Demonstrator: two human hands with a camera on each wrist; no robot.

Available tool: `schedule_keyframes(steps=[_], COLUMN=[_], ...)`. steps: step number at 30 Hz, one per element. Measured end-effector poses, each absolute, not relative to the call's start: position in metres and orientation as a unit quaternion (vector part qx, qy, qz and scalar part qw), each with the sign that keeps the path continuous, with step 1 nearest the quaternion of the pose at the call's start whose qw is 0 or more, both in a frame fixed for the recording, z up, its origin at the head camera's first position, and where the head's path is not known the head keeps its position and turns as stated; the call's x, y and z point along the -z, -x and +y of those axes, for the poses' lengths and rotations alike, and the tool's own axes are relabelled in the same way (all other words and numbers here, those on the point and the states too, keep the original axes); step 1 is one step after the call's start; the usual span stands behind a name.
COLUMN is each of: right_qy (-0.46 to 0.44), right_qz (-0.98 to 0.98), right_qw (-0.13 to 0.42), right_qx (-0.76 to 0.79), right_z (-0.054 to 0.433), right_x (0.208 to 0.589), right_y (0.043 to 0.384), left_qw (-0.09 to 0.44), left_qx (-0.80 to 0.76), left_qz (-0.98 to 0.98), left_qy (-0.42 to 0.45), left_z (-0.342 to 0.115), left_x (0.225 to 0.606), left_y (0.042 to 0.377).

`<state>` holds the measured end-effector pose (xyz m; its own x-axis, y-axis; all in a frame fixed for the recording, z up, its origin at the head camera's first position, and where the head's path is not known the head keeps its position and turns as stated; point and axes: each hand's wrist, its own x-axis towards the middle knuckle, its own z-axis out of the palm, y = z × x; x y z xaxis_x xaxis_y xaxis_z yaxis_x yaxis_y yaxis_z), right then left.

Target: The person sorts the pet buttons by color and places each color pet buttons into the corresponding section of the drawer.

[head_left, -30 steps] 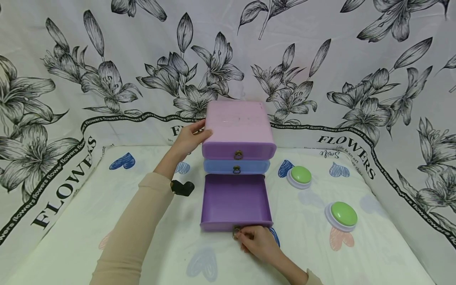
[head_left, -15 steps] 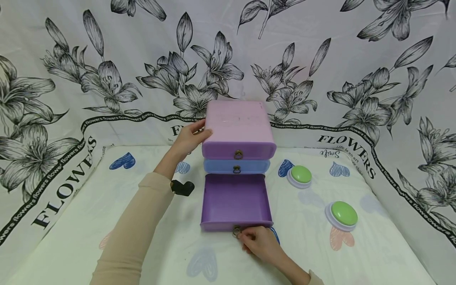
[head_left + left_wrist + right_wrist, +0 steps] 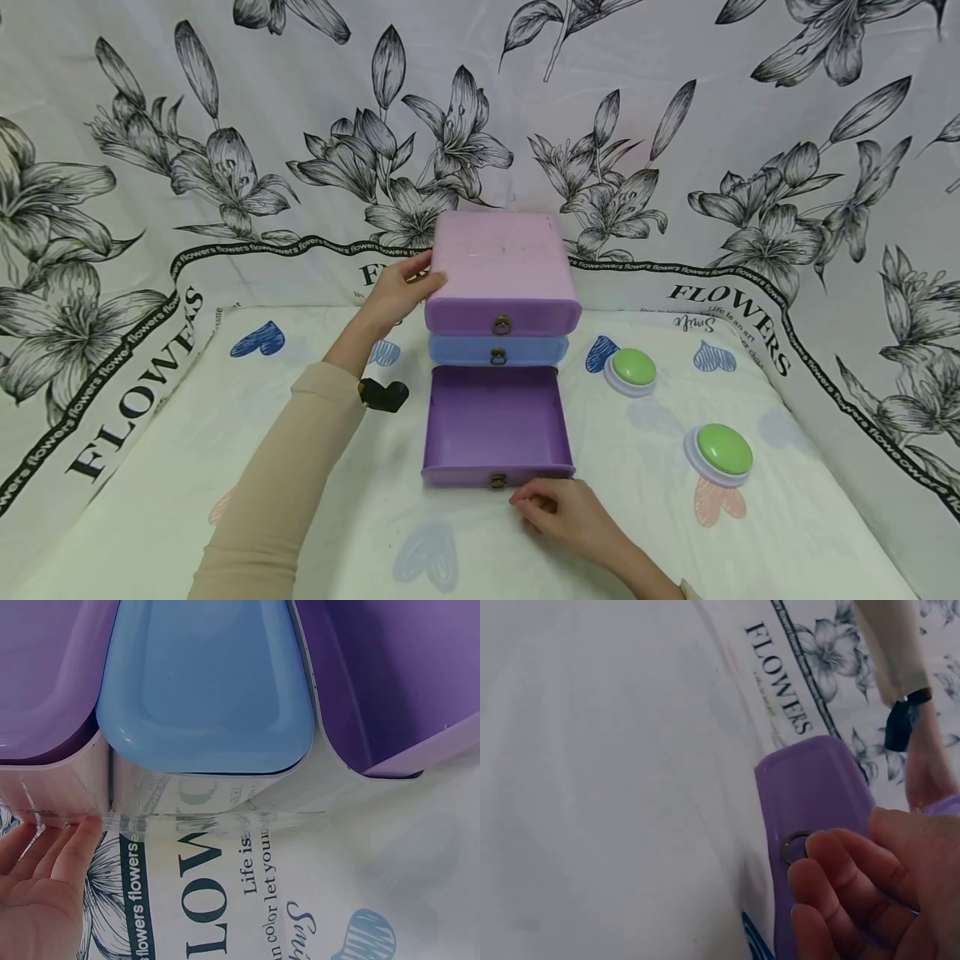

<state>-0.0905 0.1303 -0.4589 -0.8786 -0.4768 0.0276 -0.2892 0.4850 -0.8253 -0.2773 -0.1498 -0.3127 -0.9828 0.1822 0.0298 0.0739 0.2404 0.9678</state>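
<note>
A small drawer cabinet (image 3: 502, 254) with a pink top stands in the middle of the head view. Its upper purple drawer (image 3: 465, 318) and the blue drawer (image 3: 457, 351) are closed. The bottom purple drawer (image 3: 495, 421) is pulled out, with nothing inside. My left hand (image 3: 397, 292) rests on the cabinet's upper left side; in the left wrist view its fingers (image 3: 71, 855) lie fairly straight against the pink wall. Just right of the bottom drawer's ring handle (image 3: 498, 481), my right hand (image 3: 566, 512) hovers with loosely curled fingers, holding nothing.
Two green push buttons (image 3: 633, 367) on white bases sit right of the cabinet, one nearer the front (image 3: 723, 450). A white cloth with printed hearts (image 3: 427, 557) covers the surface. Behind hangs a floral curtain (image 3: 330, 108). A black wrist strap (image 3: 385, 396) shows beside the left sleeve.
My right hand has let go of the bottom drawer's ring handle and moved slightly right. The drawer stays pulled out, and my left hand keeps its place on the cabinet.
</note>
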Motion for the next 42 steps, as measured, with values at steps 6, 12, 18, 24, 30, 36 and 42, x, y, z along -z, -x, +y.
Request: schedule_keyframes(steps=[6, 12, 18, 24, 30, 36, 42], right_qy=[0.252, 0.236, 0.183, 0.143, 0.076, -0.039, -0.140], right_qz=[0.840, 0.852, 0.867, 0.860, 0.860, 0.876, 0.881], right_qw=[0.044, -0.080, -0.181, -0.236, -0.285, -0.296, -0.248], right_qx=[0.478, 0.460, 0.426, 0.430, 0.416, 0.379, 0.378], right_z=[0.139, 0.152, 0.182, 0.212, 0.241, 0.269, 0.290], right_x=[0.441, 0.430, 0.433, 0.431, 0.429, 0.435, 0.440], right_y=[0.087, 0.090, 0.103, 0.112, 0.116, 0.120, 0.120], left_qw=[0.048, 0.049, 0.048, 0.048, 0.046, 0.045, 0.045], left_qx=[-0.604, -0.608, -0.608, -0.610, -0.611, -0.612, -0.612], left_qz=[0.791, 0.788, 0.788, 0.786, 0.786, 0.785, 0.785], left_qy=[-0.084, -0.085, -0.083, -0.083, -0.084, -0.084, -0.084], left_z=[-0.146, -0.145, -0.146, -0.146, -0.145, -0.145, -0.145], left_x=[0.300, 0.299, 0.301, 0.301, 0.301, 0.301, 0.301], left_y=[0.266, 0.265, 0.265, 0.265, 0.265, 0.265, 0.265])
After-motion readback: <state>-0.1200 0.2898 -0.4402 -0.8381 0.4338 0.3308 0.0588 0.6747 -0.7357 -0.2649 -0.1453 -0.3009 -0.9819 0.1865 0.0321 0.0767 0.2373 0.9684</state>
